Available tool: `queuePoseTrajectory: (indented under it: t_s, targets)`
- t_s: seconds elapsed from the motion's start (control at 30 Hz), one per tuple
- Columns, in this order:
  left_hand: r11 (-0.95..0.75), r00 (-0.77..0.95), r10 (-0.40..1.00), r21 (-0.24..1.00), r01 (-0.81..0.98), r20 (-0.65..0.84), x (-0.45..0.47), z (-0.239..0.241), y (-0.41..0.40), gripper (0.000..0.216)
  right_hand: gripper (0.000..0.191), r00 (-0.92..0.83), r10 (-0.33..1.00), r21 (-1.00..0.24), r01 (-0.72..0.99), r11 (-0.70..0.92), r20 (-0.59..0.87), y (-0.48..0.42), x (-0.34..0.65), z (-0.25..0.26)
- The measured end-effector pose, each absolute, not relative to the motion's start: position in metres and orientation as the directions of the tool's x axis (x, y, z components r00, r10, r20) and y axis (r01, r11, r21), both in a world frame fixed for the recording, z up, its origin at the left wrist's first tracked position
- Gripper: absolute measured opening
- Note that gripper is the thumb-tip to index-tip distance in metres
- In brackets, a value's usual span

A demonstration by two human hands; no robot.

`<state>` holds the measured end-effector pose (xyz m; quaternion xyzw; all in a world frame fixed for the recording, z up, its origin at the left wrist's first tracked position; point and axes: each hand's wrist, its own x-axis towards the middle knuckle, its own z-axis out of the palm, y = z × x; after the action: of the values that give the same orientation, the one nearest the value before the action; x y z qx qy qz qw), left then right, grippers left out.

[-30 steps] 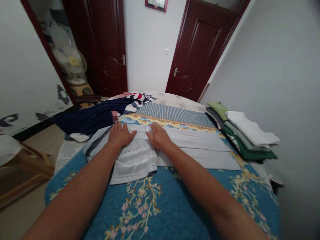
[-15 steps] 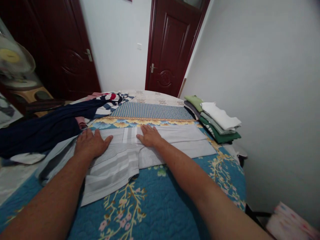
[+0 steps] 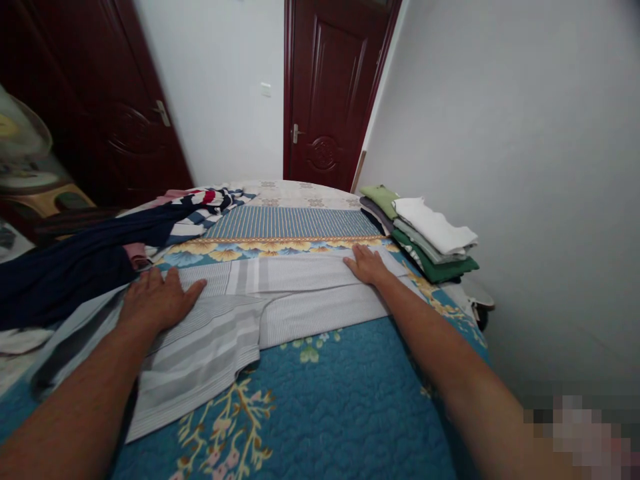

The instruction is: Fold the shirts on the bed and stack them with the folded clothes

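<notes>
Garment point(image 3: 250, 307), grey-striped, lies under left hand point(image 3: 156, 297) and right hand point(image 3: 369, 265).

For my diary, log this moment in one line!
left hand: on long striped grey fabric garment | right hand: on garment's right part | nearby: multicoloured stack of folded clothes

2 arms in view. L forearm point(image 3: 70, 393), 8 o'clock, bare, thick, tapering twd wrist. R forearm point(image 3: 440, 353), 4 o'clock, also bare, slim at wrist, wider twd frame edge. L hand point(image 3: 155, 297) & R hand point(image 3: 367, 265) bare too; L thumb point(image 3: 193, 293) blunt-tipped.
</notes>
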<state>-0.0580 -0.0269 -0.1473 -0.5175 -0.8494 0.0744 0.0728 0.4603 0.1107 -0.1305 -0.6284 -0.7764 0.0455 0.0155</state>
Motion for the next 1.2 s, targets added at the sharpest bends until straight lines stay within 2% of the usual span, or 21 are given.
queuePoseTrajectory:
  t_s: [0.13,0.33,0.43,0.57,0.67,0.73,0.83,0.97,1.07,1.2]
  targets:
    - [0.443,-0.449,0.893,-0.215,0.87,0.025,-0.06,-0.146,-0.027,0.094,0.077,-0.107,0.994,-0.036,0.993,0.108,0.038,0.122,0.506,-0.134]
    - [0.44,-0.439,0.898,-0.06,0.896,0.019,-0.046,-0.133,-0.04,0.1,0.081,-0.028,0.998,-0.038,0.999,0.03,0.063,0.137,0.539,-0.146]
    - [0.439,-0.438,0.899,-0.045,0.898,0.02,-0.04,-0.129,-0.044,0.098,0.079,-0.044,0.992,-0.055,0.997,0.05,0.118,0.14,0.546,-0.152]
    - [0.442,-0.442,0.897,-0.024,0.897,0.015,-0.037,-0.128,-0.046,0.099,0.074,-0.128,0.941,-0.051,0.987,0.151,0.312,0.13,0.541,-0.146]
    - [0.448,-0.448,0.894,0.002,0.894,0.009,-0.036,-0.127,-0.046,0.099,0.074,-0.252,0.854,-0.059,0.948,0.311,0.456,0.111,0.508,-0.137]
    - [0.449,-0.449,0.893,0.008,0.893,0.012,-0.036,-0.127,-0.046,0.099,0.073,-0.347,0.806,-0.099,0.891,0.442,0.479,0.091,0.471,-0.135]
    - [0.436,-0.436,0.9,0.014,0.9,0.029,-0.039,-0.129,-0.044,0.099,0.074,-0.524,0.768,-0.167,0.775,0.609,0.367,0.051,0.405,-0.137]
    - [0.416,-0.415,0.907,0.006,0.909,0.074,-0.045,-0.136,-0.04,0.099,0.078,-0.66,0.741,-0.192,0.717,0.67,0.121,0.007,0.348,-0.137]
    - [0.411,-0.409,0.907,0.0,0.912,0.103,-0.053,-0.143,-0.036,0.102,0.081,-0.639,0.768,-0.183,0.752,0.633,0.032,0.004,0.348,-0.132]
    - [0.382,-0.379,0.919,-0.001,0.924,0.11,-0.061,-0.147,-0.03,0.107,0.081,-0.472,0.881,-0.14,0.872,0.469,0.009,0.031,0.4,-0.13]
